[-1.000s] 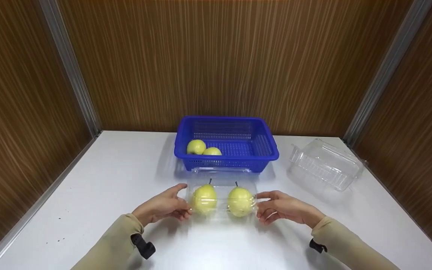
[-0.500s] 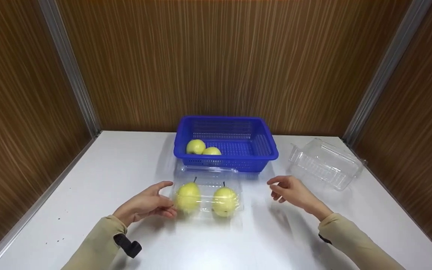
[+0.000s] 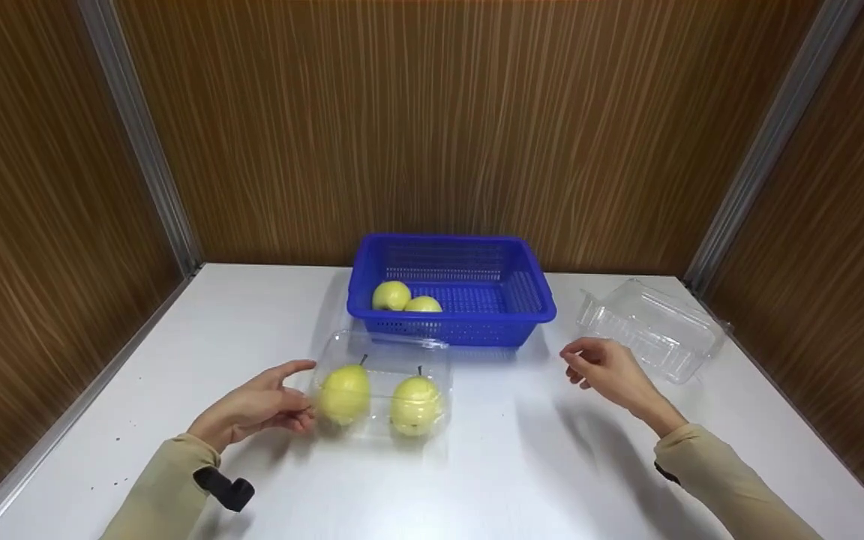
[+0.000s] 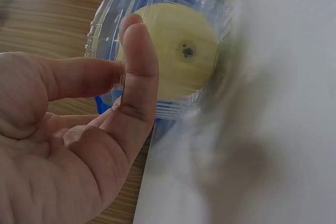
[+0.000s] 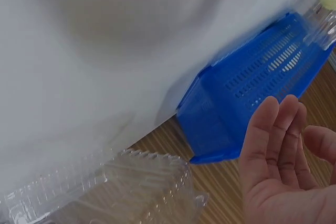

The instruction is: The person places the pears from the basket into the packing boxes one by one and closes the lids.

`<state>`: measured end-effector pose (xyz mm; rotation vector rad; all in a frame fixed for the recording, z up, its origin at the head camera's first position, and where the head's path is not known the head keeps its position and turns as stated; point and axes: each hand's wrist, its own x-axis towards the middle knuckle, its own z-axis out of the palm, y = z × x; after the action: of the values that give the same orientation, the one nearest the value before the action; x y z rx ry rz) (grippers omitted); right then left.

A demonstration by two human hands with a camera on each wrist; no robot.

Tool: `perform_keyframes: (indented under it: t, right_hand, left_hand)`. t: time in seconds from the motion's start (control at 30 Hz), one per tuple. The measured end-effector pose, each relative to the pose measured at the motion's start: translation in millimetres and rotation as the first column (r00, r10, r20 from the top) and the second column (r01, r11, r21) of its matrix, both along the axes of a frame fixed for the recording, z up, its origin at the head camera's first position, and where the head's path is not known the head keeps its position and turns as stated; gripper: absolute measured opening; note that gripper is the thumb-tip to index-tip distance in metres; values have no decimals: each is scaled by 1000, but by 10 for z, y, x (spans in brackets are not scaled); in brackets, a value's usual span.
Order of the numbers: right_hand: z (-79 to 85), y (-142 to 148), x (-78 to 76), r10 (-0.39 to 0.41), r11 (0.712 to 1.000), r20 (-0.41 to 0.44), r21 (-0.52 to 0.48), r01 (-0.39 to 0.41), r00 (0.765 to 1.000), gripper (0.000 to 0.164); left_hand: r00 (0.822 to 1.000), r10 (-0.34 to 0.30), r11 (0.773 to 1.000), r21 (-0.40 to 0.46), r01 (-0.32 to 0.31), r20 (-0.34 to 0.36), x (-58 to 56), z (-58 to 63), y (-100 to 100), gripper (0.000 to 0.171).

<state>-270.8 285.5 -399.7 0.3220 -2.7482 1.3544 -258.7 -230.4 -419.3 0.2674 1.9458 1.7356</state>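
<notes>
A clear plastic clamshell box point(image 3: 383, 360) with two yellow-green pears point(image 3: 344, 395) inside stands left of the middle of the table. At its left edge my left hand point(image 3: 259, 409) pinches the plastic between thumb and fingers. In the left wrist view the thumb tip meets the box's rim beside a pear point(image 4: 186, 72). My right hand point(image 3: 604, 375) holds nothing; its fingers are loosely bent above the table. Just beyond it lies a second clear plastic box point(image 3: 653, 326), without fruit, also seen as a ribbed box point(image 5: 142, 187) in the right wrist view.
Behind the pear box sits a blue slotted basket point(image 3: 469, 328) with two yellow-green fruits point(image 3: 391, 295) at its left. Wood-grain panels point(image 3: 432, 135) enclose the white table point(image 3: 499, 480) at the back and both sides.
The pear box has moved left with my left hand and now stands slightly turned. My right hand has let go of the box's right side and moved right, towards the second box.
</notes>
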Motion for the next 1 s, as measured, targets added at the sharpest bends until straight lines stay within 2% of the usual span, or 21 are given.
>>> perform_keyframes:
  t: [0.2,0.37,0.67,0.83,1.0]
  right_hand:
    - [65,92,-6,-61,998,-47,-8,61,997,18]
    - [121,153,-3,-90,995,-84,25,92,992,18]
    - [213,273,5,-159,981,-200,76,177,967,19]
    - [276,390,9,-225,957,-303,111,268,926,19]
    - [355,563,8,-331,906,-405,117,408,852,20]
  left_hand:
    - [999,46,999,-25,-47,-14,-48,-14,-220,73]
    - [996,87,995,-55,-88,-8,-68,2,-371,71]
    - [990,138,988,-61,-139,-15,-88,23,-639,69]
    - [987,163,985,-57,-163,-13,-109,33,-781,70]
    - [982,188,981,-45,-188,-12,-136,22,-893,69]
